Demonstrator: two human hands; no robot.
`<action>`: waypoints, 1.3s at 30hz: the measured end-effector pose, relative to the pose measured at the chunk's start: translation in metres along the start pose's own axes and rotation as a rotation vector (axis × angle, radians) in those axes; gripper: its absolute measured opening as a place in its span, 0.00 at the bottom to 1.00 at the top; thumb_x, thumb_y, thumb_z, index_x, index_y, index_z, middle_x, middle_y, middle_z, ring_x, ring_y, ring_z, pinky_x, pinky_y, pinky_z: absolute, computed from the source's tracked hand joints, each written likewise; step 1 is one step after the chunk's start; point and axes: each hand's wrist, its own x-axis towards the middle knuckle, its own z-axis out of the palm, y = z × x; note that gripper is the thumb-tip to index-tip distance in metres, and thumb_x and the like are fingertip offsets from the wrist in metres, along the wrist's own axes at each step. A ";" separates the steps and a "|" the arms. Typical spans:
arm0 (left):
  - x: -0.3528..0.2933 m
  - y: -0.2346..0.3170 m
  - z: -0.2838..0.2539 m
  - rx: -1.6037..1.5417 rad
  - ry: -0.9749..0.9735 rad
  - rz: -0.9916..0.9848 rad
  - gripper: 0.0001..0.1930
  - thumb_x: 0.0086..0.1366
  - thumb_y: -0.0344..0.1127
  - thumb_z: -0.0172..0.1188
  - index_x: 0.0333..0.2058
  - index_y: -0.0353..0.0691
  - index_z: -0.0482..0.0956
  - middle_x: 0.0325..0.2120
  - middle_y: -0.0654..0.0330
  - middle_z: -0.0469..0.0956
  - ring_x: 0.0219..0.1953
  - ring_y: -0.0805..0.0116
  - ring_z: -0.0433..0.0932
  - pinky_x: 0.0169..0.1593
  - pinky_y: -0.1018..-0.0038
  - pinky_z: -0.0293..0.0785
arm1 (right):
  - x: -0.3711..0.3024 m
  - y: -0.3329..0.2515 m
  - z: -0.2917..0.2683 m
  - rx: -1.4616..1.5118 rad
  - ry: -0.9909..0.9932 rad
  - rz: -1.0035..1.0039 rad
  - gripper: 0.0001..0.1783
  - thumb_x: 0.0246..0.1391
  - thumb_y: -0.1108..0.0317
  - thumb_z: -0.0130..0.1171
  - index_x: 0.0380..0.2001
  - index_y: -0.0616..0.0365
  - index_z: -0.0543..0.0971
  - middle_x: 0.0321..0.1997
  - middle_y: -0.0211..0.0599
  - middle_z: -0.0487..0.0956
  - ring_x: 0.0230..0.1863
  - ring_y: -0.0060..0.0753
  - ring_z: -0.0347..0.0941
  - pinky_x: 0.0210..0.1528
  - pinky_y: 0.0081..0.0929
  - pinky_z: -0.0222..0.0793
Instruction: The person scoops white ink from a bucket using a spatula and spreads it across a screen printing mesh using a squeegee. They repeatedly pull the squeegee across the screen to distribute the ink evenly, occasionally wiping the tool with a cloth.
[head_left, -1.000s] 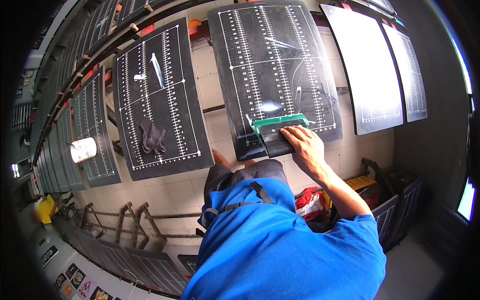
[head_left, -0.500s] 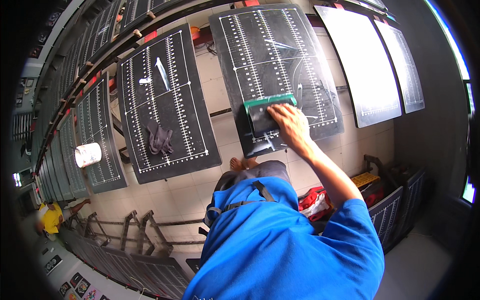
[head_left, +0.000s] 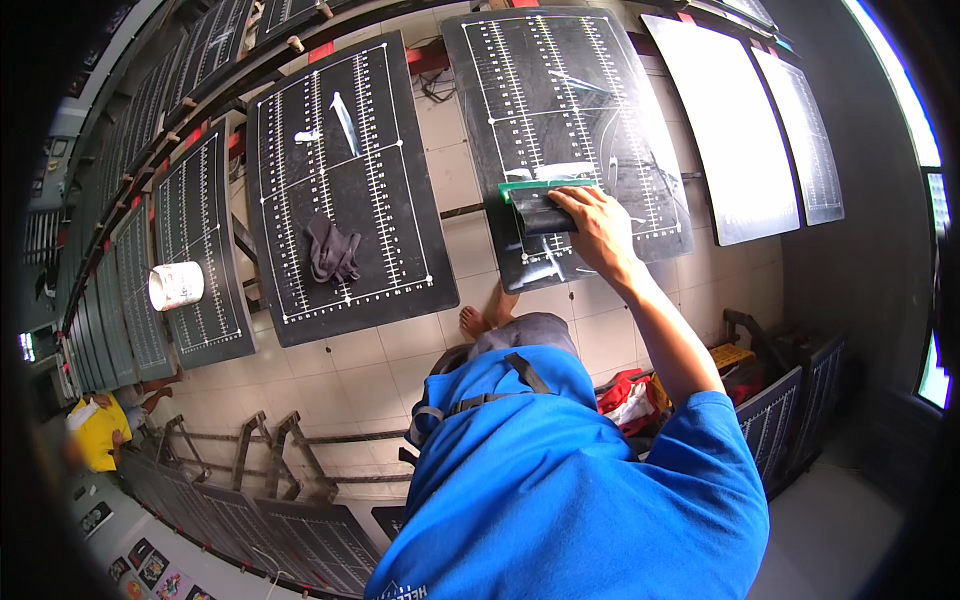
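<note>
In my right hand (head_left: 600, 226) is a wide black squeegee (head_left: 545, 212) with a green strip (head_left: 546, 187) along its far edge. My fingers are closed over its right side. It rests tilted on the near left part of a dark board (head_left: 530, 75) printed with white ruled scales and lines. Whitish wet-looking smears (head_left: 540, 271) show on the board near the tool. My left hand is out of view.
On the neighbouring printed board (head_left: 370, 215) to the left lies a crumpled dark cloth (head_left: 332, 250). A white bucket (head_left: 176, 286) stands on a board farther left. Bright boards (head_left: 725, 130) are at right. Behind-left is a person in yellow (head_left: 97, 432). Metal racks (head_left: 285, 450) line the floor.
My right hand has tipped the squeegee more upright on the board, its green strip staying at the far side. The view has shifted slightly; the person in yellow has changed posture.
</note>
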 end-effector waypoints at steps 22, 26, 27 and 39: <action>0.052 0.092 -0.097 -0.044 -0.131 0.212 0.18 0.74 0.39 0.51 0.49 0.29 0.78 0.42 0.50 0.82 0.42 0.63 0.80 0.47 0.69 0.76 | -0.103 -0.030 0.015 -0.113 -0.085 -0.071 0.28 0.49 0.76 0.52 0.56 0.51 0.77 0.58 0.33 0.77 0.60 0.38 0.71 0.63 0.37 0.64; 0.127 0.070 -0.097 0.208 -0.006 0.164 0.18 0.74 0.42 0.51 0.51 0.35 0.78 0.43 0.57 0.82 0.40 0.69 0.79 0.44 0.73 0.75 | -0.038 -0.015 0.005 -0.076 0.084 0.017 0.26 0.46 0.79 0.53 0.51 0.54 0.80 0.52 0.35 0.81 0.56 0.40 0.74 0.59 0.35 0.68; 0.137 0.057 -0.094 0.214 0.060 0.167 0.18 0.74 0.43 0.51 0.51 0.37 0.79 0.42 0.59 0.82 0.40 0.70 0.79 0.44 0.74 0.75 | -0.037 -0.021 -0.004 -0.064 0.105 0.023 0.27 0.43 0.80 0.54 0.51 0.54 0.80 0.52 0.36 0.81 0.56 0.41 0.74 0.59 0.35 0.68; 0.186 -0.146 -0.077 -0.197 0.362 0.059 0.20 0.70 0.45 0.52 0.52 0.37 0.78 0.41 0.55 0.82 0.37 0.66 0.80 0.39 0.70 0.77 | -0.113 -0.069 0.015 -0.045 0.009 0.054 0.30 0.39 0.82 0.55 0.52 0.57 0.78 0.53 0.38 0.79 0.57 0.42 0.72 0.60 0.35 0.67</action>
